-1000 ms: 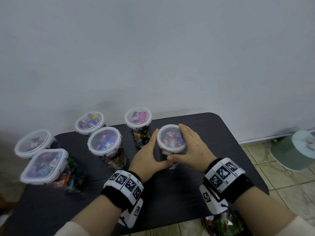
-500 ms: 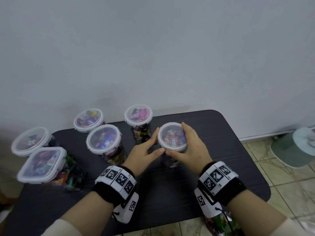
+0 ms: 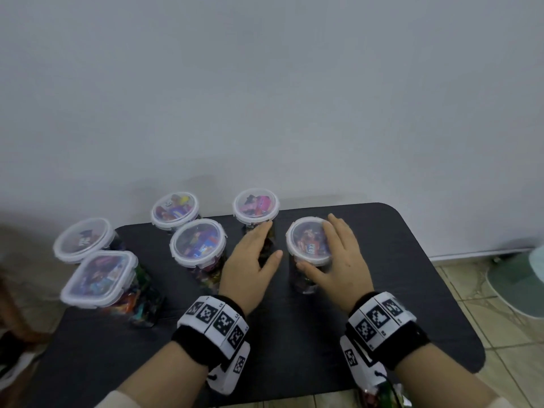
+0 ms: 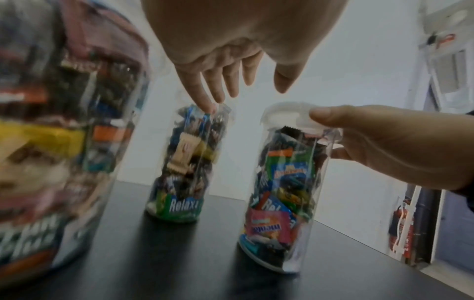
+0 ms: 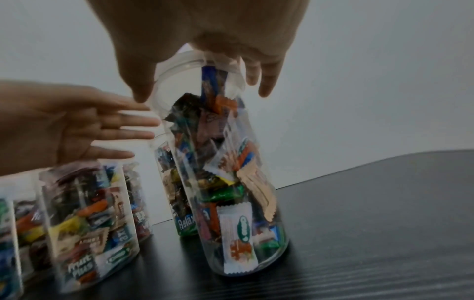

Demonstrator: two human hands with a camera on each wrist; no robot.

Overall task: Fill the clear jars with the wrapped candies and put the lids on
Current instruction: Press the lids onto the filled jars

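A tall clear jar (image 3: 306,244) packed with wrapped candies stands on the black table (image 3: 412,293), right of centre, with its white-rimmed lid on. My right hand (image 3: 341,254) lies round that lid: the thumb sits on the front rim and the fingers run down the far side. In the right wrist view the jar (image 5: 231,182) sits just below that palm. My left hand (image 3: 253,260) hovers a little to the jar's left, fingers straight and spread, holding nothing. It shows the same way in the left wrist view (image 4: 246,81), above another filled jar (image 4: 184,166).
Several other lidded, candy-filled jars stand to the left: round ones (image 3: 256,206) (image 3: 197,242) (image 3: 175,210) (image 3: 82,240) and a square one (image 3: 98,278) at the table's left edge. A wall runs behind. A green object (image 3: 518,284) sits on the tiled floor.
Both hands were clasping the jar's lid. The left hand has let go and drawn back to the left with its fingers spread; the right hand stays at the lid.
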